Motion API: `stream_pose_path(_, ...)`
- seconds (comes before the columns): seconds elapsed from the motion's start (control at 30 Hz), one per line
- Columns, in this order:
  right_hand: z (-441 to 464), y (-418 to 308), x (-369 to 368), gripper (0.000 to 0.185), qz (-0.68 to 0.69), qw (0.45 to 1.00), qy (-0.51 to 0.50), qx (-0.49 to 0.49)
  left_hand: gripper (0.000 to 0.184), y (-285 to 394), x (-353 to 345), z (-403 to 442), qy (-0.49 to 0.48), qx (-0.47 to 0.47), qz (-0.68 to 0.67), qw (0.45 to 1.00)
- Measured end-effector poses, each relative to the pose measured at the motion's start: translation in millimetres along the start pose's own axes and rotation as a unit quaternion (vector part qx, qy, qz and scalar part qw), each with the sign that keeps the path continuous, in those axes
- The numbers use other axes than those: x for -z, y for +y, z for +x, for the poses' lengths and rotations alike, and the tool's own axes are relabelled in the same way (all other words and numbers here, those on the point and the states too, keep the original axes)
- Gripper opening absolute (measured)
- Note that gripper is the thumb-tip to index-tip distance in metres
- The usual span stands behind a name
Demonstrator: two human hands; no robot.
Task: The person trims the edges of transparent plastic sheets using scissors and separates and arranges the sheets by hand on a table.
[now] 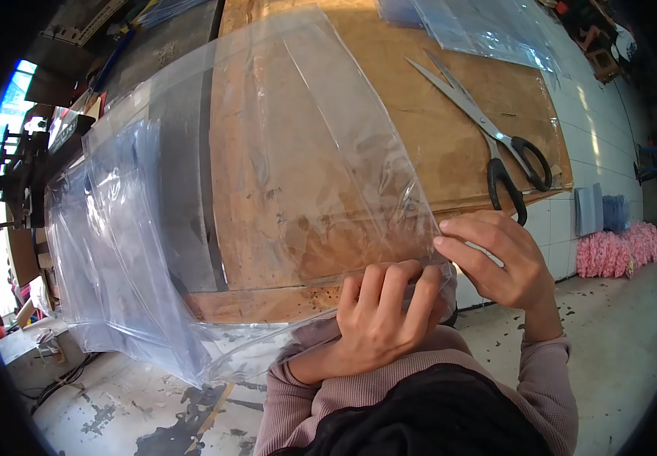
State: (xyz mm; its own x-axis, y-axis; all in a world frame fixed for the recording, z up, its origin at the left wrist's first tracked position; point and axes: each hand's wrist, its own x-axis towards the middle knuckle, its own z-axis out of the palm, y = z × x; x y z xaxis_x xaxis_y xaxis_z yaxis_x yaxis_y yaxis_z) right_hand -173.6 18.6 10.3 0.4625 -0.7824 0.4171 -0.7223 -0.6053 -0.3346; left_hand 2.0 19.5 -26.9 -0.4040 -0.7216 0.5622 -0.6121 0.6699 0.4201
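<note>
A large clear plastic sheet (328,152) lies over the wooden table (252,305) and hangs past its front edge. My left hand (389,311) has its fingers curled onto the sheet near its lower right corner. Close to it on the right, my right hand (499,258) pinches the sheet's right edge between thumb and fingers. Metal scissors (488,129) with black handles rest on the brown table surface beyond my right hand, blades slightly apart.
A pile of bluish clear plastic (115,220) drapes over the table's left side. More plastic sheets (488,34) lie at the far right. Pink bundles (619,251) stand on the floor at right. Dark machinery (28,167) is at the left.
</note>
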Motion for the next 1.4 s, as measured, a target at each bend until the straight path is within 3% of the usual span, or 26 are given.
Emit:
stream_pose_path(0.4,3,5,-8,0.027,-0.104,0.990,0.035,0.085,0.023,-2,1,-1,0.001,-0.019,0.000,1.000)
stream_pose_path(0.6,12,10,-14,0.022,-0.116,0.991,0.038,0.055,0.011,-8,3,-8,0.001,-0.073,0.015,0.997)
stream_pose_path(0.67,28,29,0,0.016,-0.169,0.983,0.066,0.016,0.010,-6,0,-10,0.010,-0.090,0.024,0.996)
stream_pose_path(0.7,39,44,0,0.011,-0.231,0.961,0.136,-0.067,0.015,-8,1,-17,-0.012,-0.123,0.010,0.992)
stream_pose_path(0.8,73,95,15,0.007,-0.227,0.953,0.187,-0.076,0.014,-8,-3,-20,0.008,-0.117,0.011,0.993)
stream_pose_path(0.9,97,111,33,0.009,-0.216,0.958,0.153,-0.109,0.014,-8,-2,-20,0.001,-0.114,0.016,0.993)
stream_pose_path(1.03,71,118,69,0.010,-0.267,0.924,0.165,-0.218,0.014,-7,-6,-20,0.021,-0.105,0.024,0.994)
stream_pose_path(1.1,39,123,91,0.017,-0.465,0.842,0.130,-0.239,0.014,-8,-8,-22,0.032,-0.104,0.027,0.994)
stream_pose_path(1.2,30,86,77,0.019,-0.549,0.797,0.170,-0.184,0.015,-9,-9,-23,0.041,-0.113,0.029,0.992)
stream_pose_path(1.27,30,46,49,0.024,-0.203,0.929,0.136,-0.276,0.015,-10,-12,-25,0.055,-0.118,0.036,0.991)
stream_pose_path(1.33,31,11,24,0.030,0.083,0.935,0.056,-0.340,0.016,-11,-9,-23,0.042,-0.131,0.037,0.990)
stream_pose_path(1.4,34,-3,7,0.032,0.133,0.937,0.020,-0.323,0.017,-12,-8,-23,0.038,-0.138,0.042,0.989)
